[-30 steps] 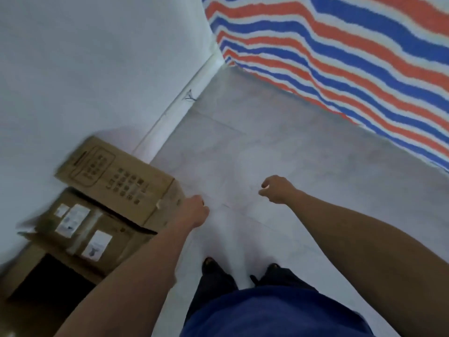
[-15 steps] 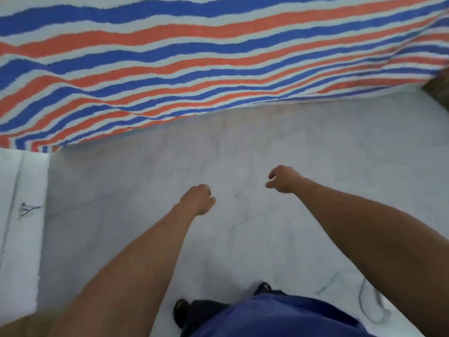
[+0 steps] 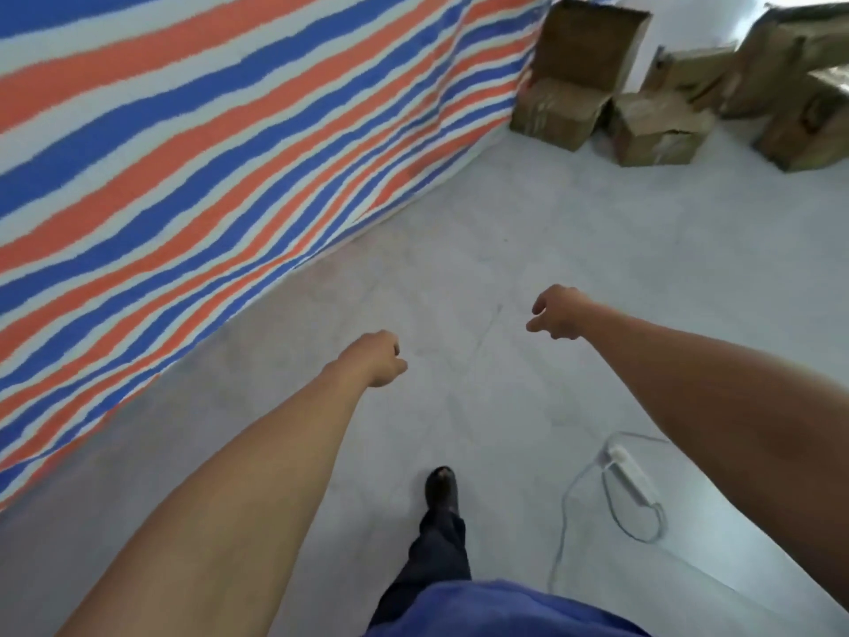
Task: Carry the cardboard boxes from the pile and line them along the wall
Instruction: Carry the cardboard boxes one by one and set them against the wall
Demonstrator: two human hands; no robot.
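A pile of several brown cardboard boxes [image 3: 652,126] lies on the floor at the far upper right, some tipped, one standing open-topped [image 3: 590,43] against the striped tarp. Both my arms reach forward over bare floor, far short of the pile. My left hand [image 3: 376,358] hangs with loosely curled fingers and holds nothing. My right hand [image 3: 558,312] is also loosely curled and empty.
A red, white and blue striped tarp [image 3: 206,144] covers the left side down to the pale floor. A white power strip with its cable [image 3: 629,475] lies on the floor at lower right, beside my dark shoe [image 3: 442,491].
My view has swung right, away from the boxes by the white wall, past the tarp, until the box pile appears. Both hands stay empty in front of me.
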